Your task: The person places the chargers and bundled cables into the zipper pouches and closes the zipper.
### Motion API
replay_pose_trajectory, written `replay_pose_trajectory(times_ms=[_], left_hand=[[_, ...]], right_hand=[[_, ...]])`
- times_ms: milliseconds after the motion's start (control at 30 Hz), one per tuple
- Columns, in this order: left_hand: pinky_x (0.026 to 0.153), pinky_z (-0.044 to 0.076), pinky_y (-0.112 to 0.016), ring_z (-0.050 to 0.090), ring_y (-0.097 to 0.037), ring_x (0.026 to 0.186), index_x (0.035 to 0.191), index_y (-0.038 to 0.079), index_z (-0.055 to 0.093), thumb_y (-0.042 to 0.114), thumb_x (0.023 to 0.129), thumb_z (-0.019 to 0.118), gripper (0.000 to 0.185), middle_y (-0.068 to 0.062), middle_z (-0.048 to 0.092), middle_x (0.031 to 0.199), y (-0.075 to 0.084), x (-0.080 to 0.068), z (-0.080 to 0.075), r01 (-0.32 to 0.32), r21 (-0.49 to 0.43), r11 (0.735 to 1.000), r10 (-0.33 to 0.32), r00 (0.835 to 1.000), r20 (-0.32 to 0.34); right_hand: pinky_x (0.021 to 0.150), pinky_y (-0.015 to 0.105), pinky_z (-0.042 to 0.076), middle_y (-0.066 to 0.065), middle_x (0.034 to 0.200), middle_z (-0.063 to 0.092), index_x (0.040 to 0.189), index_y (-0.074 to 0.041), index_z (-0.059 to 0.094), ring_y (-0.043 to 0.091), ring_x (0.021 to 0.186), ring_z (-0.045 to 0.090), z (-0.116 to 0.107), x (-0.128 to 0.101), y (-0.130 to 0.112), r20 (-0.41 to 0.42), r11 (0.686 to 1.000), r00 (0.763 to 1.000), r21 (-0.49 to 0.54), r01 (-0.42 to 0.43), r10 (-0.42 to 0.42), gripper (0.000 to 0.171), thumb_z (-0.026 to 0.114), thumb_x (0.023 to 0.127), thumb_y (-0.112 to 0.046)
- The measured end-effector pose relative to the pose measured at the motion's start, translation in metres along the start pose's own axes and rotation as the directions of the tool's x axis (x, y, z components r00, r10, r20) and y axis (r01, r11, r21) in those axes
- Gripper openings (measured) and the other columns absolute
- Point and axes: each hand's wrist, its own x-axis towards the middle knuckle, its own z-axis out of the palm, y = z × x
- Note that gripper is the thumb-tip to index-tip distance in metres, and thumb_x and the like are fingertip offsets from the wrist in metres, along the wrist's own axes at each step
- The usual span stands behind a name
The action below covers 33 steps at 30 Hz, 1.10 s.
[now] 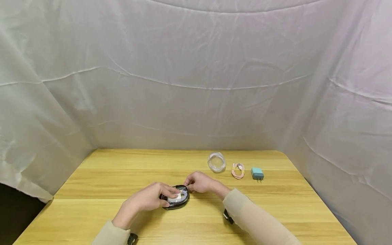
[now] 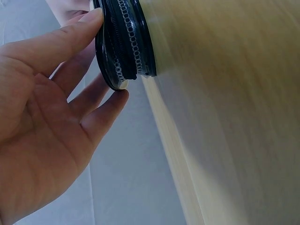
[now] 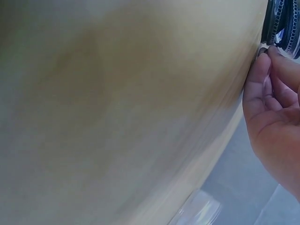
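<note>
Two hands: left hand (image 1: pixel 150 198), right hand (image 1: pixel 198 182) hold one black pouch (image 1: pixel 178 201).

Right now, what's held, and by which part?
Left hand grips the black zip case by its left rim, thumb and fingers on the zipper edge. Right hand pinches at its far right edge, apparently the zipper pull.

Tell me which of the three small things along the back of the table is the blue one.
The blue charger plug, rightmost; the pink cable and clear coil lie left of it.
</note>
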Motion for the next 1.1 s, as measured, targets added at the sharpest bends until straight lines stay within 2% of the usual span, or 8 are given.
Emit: replay_pose_trajectory(times_ms=[433,1100], left_hand=[[0.109,0.048,-0.054,0.058,-0.036,0.132,0.125,0.004,0.074,0.001,0.087,0.079,0.038,-0.001,0.069,0.136,-0.0015,0.0019,0.0000,0.018,0.016,1.000,-0.018,1.000,-0.003],[0.108,0.049,-0.054,0.060,-0.036,0.131,0.124,0.004,0.075,0.000,0.085,0.081,0.040,-0.002,0.070,0.134,0.0015,0.0004,0.0015,-0.003,0.035,0.999,0.004,1.000,-0.014]], right_hand=[[0.061,0.020,0.055,-0.001,0.078,0.068,0.090,-0.002,0.073,0.008,0.068,0.060,-0.0011,-0.0020,0.0021,-0.002,1.000,1.000,0.020,0.007,-0.007,0.008,0.070,0.095,0.004],[0.062,0.021,0.055,-0.002,0.078,0.068,0.090,-0.002,0.073,0.008,0.068,0.061,-0.0037,-0.0088,0.0034,0.020,1.000,1.000,0.011,0.012,-0.012,0.006,0.071,0.096,0.000]])
